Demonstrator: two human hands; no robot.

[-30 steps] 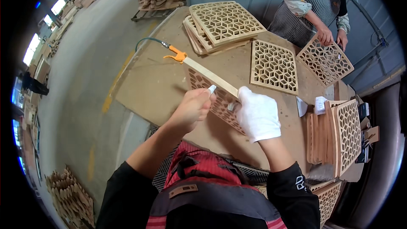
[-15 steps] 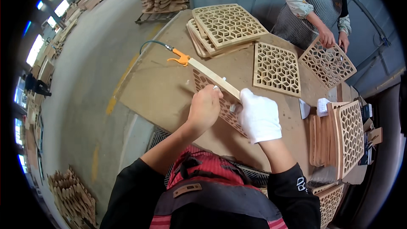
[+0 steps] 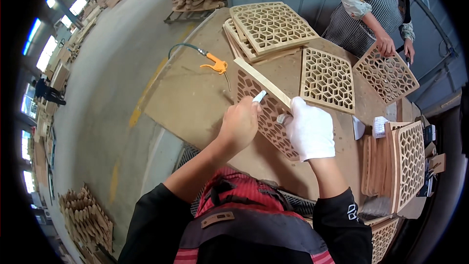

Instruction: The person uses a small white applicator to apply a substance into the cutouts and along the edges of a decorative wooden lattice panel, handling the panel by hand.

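Observation:
My right hand [image 3: 311,129], in a white glove, grips a wooden lattice panel [image 3: 265,117] by its upper right edge and holds it tilted up over the table. My bare left hand [image 3: 239,123] is closed around a small folded white piece [image 3: 260,96], possibly sandpaper or cloth, in front of the panel's cut-out face. Its fingers hide most of that piece. Just beyond the panel's far corner lies an orange air blow gun [image 3: 216,63] on a green hose.
Lattice panels are stacked [image 3: 273,27] at the back of the table [image 3: 190,102]; a single panel [image 3: 327,80] lies beside them. More panels [image 3: 410,164] stand on edge at the right. A co-worker's hand [image 3: 386,46] holds another panel [image 3: 386,76] across the table.
The left hand has shifted so the white piece shows more above its fingers. The held panel has swung away from the blow gun, whose nozzle now shows. The whole view has shifted slightly.

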